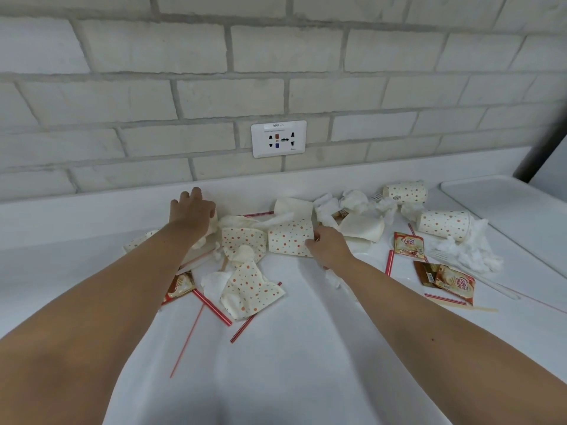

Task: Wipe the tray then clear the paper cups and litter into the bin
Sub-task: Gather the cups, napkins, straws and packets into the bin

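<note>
While both of your bare arms stretched across the white countertop [291,363], your right hand [326,246] pinched the open end of a white paper cup with orange dots [288,237], which lay on its side in the middle of the litter. Your left hand [191,211] hung further back, close to the ledge under the pale brick wall [122,96], fingers bent over crumpled white tissue [211,230] (whether it gripped anything could not be told). Between your hands lay a flattened dotted cup [244,240], and nearer you a crushed dotted cup [250,292] touched the red-striped straws [213,308]. To the right, a far dotted cup [405,193] and a near dotted cup [443,223] lay on their sides among wads of white tissue [469,253]. Gold creamer sachets [408,245] lay just beside them. The white plastic tray [506,210] sat at the counter's far right, well apart from both hands. A white wall socket [278,138] was set in the bricks.
</note>
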A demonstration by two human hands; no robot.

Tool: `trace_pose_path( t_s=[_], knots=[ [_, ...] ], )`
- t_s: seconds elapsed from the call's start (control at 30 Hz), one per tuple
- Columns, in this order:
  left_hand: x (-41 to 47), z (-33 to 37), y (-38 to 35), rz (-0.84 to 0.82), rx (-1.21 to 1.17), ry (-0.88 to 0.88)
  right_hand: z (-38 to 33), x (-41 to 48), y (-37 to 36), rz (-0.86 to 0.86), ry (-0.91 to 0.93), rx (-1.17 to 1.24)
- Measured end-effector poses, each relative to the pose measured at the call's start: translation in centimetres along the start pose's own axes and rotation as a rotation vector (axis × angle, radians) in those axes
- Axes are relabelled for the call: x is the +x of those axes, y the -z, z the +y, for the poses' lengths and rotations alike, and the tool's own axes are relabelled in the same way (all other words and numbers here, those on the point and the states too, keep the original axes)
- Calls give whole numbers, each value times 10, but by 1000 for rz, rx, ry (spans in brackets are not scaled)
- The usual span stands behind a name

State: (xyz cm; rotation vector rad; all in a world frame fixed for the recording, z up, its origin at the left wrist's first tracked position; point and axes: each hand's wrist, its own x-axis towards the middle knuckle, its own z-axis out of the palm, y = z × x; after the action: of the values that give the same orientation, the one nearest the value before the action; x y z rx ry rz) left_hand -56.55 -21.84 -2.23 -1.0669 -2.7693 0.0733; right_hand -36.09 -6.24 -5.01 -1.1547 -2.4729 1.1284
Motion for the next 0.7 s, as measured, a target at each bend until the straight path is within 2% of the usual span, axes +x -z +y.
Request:
trace_pose_path(
  t_s=[0.13,0.3,0.47,0.63,0.7],
  knots=[
    [-1,0,10,-25,91,-5,-6,-9,2,-36,-2,64],
    [-11,-3,25,-34,100,45,-16,-22,19,-14,73,68],
    [-29,2,38,-48,94,23,-19,-45,43,-14,129,41],
    [-41,23,64,-26,-69,45,-10,-69,67,14,146,10],
    [-45,36,76,-11,-213,45,-7,-79,75,31,154,-1]
  ],
)
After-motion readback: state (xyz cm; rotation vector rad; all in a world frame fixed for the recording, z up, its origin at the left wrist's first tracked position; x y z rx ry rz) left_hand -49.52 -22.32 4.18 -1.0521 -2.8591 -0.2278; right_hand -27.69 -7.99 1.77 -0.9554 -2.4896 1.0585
